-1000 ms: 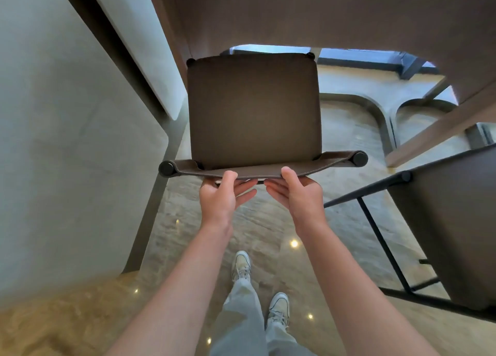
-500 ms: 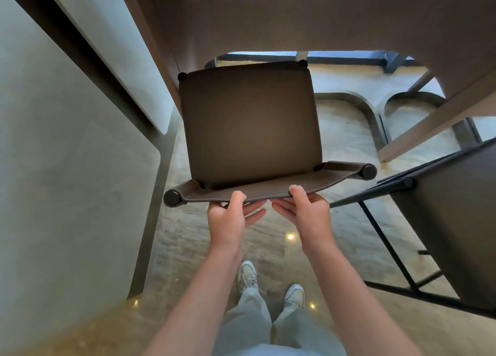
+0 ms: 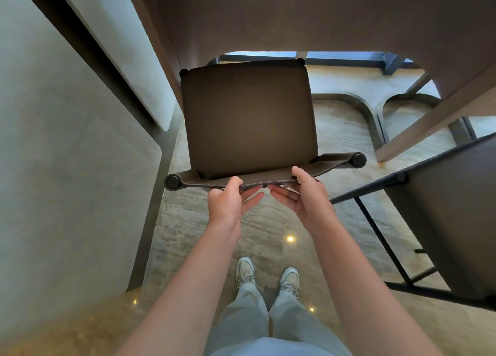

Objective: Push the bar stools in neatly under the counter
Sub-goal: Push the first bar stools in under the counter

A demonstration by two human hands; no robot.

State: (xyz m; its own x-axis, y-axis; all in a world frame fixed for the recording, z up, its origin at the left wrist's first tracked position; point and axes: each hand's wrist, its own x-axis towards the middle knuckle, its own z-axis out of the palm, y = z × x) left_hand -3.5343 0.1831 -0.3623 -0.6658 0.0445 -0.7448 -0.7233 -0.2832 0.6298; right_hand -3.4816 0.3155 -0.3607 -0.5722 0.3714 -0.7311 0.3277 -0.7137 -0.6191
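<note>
Two bar stools showed. Both hands, left hand [image 3: 228, 202] and right hand [image 3: 303, 194], pinched the backrest [image 3: 268, 180] of the brown stool [image 3: 249, 119], its far edge seemingly just under the counter [image 3: 295, 20]. Second stool [image 3: 453, 216], near right, remained out.

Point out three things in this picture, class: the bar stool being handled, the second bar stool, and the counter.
bar stool [image 3: 249, 119], head view, middle of its brown seat.
second bar stool [image 3: 453, 216], head view, its dark seat at the right edge.
counter [image 3: 308, 22], head view, the wooden underside above the seat.
</note>
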